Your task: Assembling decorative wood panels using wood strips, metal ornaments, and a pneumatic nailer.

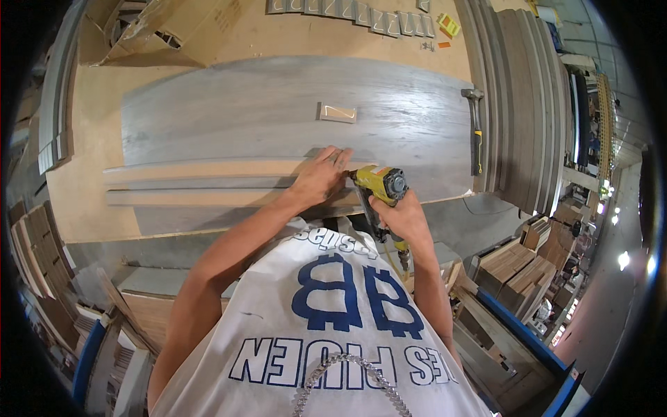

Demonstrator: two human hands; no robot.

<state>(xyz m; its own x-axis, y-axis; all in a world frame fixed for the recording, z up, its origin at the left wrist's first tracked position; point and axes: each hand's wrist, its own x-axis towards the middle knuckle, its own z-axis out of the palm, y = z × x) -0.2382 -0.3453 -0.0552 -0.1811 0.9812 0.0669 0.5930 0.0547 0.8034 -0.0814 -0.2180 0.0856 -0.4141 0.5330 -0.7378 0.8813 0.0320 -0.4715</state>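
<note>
My right hand (404, 217) grips a yellow and black pneumatic nail gun (381, 179) by its handle. An air hose fitting hangs from the base of that handle. The gun's nose points left, at long wooden strips (208, 171) with grey faces and tan sides, lying along the near part of a grey wood-grain panel (229, 97). My left hand (323, 175) is closed over these strips, its fingers bent across the far one, right beside the nose. Its thumb is partly hidden. Beyond it, a small block (338, 113) with a pale glue line lies on the panel.
A hammer (476, 128) rests at the panel's right end, next to stacked grey boards (524, 104). Several small glued blocks (379, 21) line the table's far side, near a yellow box (449, 26). An open cardboard box (153, 31) stands far left. Boards are stacked behind me.
</note>
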